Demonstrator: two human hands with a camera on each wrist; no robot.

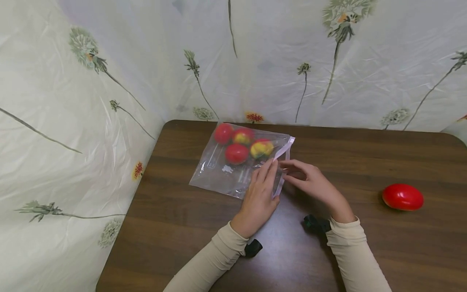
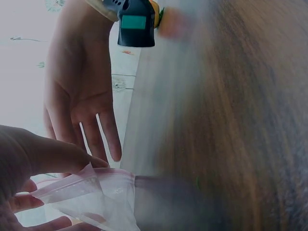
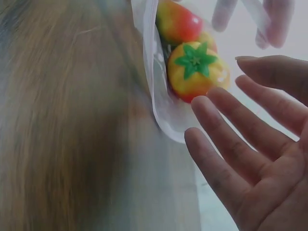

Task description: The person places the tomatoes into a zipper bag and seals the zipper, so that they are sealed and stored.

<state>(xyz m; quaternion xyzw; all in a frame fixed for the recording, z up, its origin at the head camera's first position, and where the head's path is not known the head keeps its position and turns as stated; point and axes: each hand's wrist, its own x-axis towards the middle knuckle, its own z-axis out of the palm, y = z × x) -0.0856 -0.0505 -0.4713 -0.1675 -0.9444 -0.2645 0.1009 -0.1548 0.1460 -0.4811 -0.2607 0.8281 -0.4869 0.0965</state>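
A clear slider zip bag (image 1: 208, 172) lies on the table with several shiny tomato-like fruits inside, among them a red one (image 1: 237, 154) and a yellow-and-red one (image 1: 261, 149). My left hand (image 1: 257, 198) lies over the bag near its mouth, and in the left wrist view its thumb and fingers hold the bag's edge between them. At the mouth, my right hand (image 1: 310, 178) has its fingers spread and relaxed, fingertips right by the opening. Through that opening the right wrist view shows a yellow-red fruit (image 3: 192, 72) with a green star-shaped calyx.
A red oval fruit (image 1: 403, 197) sits alone on the brown wooden table (image 1: 365, 162) to the right. Black wrist cameras (image 1: 253, 248) are strapped to both wrists. A pale curtain (image 1: 262, 73) with dandelion prints hangs behind and left of the table.
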